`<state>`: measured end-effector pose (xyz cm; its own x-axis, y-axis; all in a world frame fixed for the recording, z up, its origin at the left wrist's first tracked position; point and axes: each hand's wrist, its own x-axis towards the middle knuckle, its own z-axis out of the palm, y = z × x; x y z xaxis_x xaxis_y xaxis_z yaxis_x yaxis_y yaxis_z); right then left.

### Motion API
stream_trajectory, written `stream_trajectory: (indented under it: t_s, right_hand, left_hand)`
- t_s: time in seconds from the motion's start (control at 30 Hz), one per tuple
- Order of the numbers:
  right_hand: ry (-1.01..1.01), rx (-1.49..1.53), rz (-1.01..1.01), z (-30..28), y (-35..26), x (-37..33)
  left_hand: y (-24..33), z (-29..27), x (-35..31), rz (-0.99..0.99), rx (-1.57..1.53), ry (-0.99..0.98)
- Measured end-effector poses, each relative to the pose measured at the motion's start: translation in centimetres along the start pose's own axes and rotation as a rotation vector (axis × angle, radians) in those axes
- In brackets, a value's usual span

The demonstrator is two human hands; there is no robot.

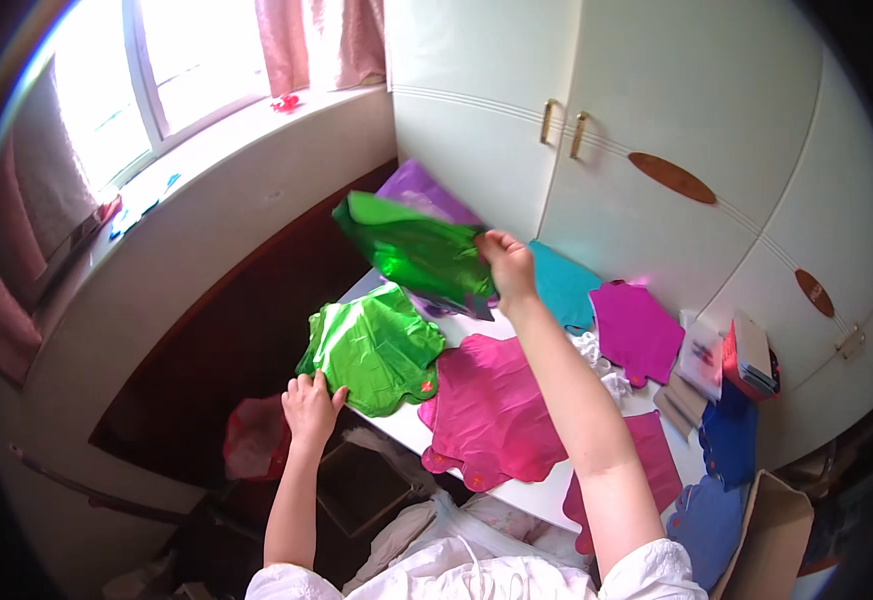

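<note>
Left of the right hand [509,265], clamped by its edge between thumb and fingers, one glossy green sheet [409,252]; under the left hand [313,405], fingers apart, one crinkled, shiny light-green piece [379,345], scalloped; rightward of the right hand, one teal piece [563,285], one wavy-edged magenta piece [639,332].

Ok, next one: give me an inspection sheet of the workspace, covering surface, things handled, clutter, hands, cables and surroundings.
Surface: white table, largely covered.
Things handled: raised green sheet, slightly blurred; lying green sheet, glossy and wrinkled.
Clutter: pink piece, magenta piece and teal piece nearby; cardboard box at lower right.
Hands: right hand grips the raised sheet's right end; left hand touches the lying sheet's near-left edge.
Cables: nothing seen.
Surroundings: bright window, pink curtain, white wardrobe.
</note>
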<state>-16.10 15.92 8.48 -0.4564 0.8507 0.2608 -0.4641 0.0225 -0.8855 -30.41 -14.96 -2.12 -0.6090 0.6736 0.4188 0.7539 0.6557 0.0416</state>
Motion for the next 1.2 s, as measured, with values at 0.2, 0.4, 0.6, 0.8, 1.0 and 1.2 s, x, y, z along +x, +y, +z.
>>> stream_trajectory:
  t_s: [0.2,0.4,0.6,0.8,1.0,1.2]
  right_hand:
    - [0.123,-0.108,-0.417,-5.5,-14.8,-2.9]
    - [0.307,-1.237,-1.054,-8.1,-25.1,-17.6]
    - [-0.085,-1.806,-1.127,-8.3,-21.8,-32.7]
    - [-0.185,-1.793,-0.804,-11.1,-12.5,-40.4]
    - [-0.191,-1.629,-0.6,-11.7,-8.8,-43.4]
    - [-0.289,-0.52,-0.494,-11.7,-22.3,-40.5]
  left_hand:
    - [0.5,-2.3,-0.7,0.018,-0.117,0.06]
    - [10.5,-6.5,-2.2,0.12,-1.528,-0.297]
    - [22.3,-14.4,-7.8,0.282,-2.44,-1.254]
    - [24.5,-11.8,-12.0,-0.261,-2.07,-1.416]
    - [23.9,-6.1,-16.1,-0.36,-1.937,-1.216]
    - [22.6,-5.6,-15.8,-0.429,-1.956,-1.073]
